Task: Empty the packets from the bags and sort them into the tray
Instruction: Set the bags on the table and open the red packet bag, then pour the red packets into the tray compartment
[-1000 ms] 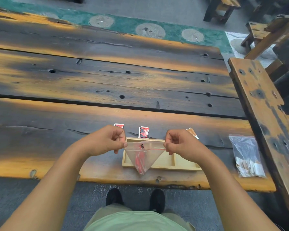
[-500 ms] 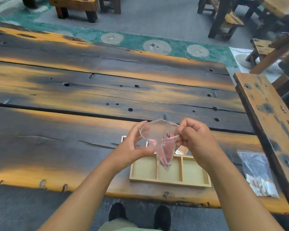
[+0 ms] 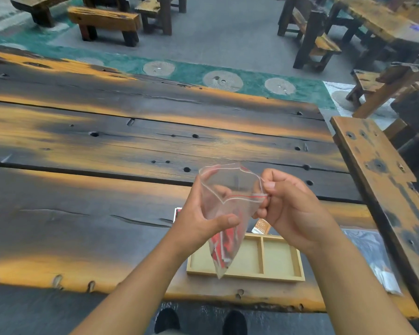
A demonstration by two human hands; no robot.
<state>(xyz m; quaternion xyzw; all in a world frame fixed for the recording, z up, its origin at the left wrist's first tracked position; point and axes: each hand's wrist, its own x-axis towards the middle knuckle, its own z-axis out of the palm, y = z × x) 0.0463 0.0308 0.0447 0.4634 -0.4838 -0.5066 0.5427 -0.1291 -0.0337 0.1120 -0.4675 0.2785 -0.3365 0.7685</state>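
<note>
Head view: a red packet [image 3: 177, 212] peeks out on the bench [image 3: 82, 213] behind the left hand [image 3: 198, 221], whose fingers grip the clear bag [image 3: 230, 213] of red packets, its mouth open above the wooden tray [image 3: 283, 257]. The right hand [image 3: 293, 211] pinches the bag's zip edge. A second bag [image 3: 375, 257] lies far right.

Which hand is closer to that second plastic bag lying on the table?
Right. The right hand is just left of the second bag; the left hand is farther left, beyond the held bag.
</note>
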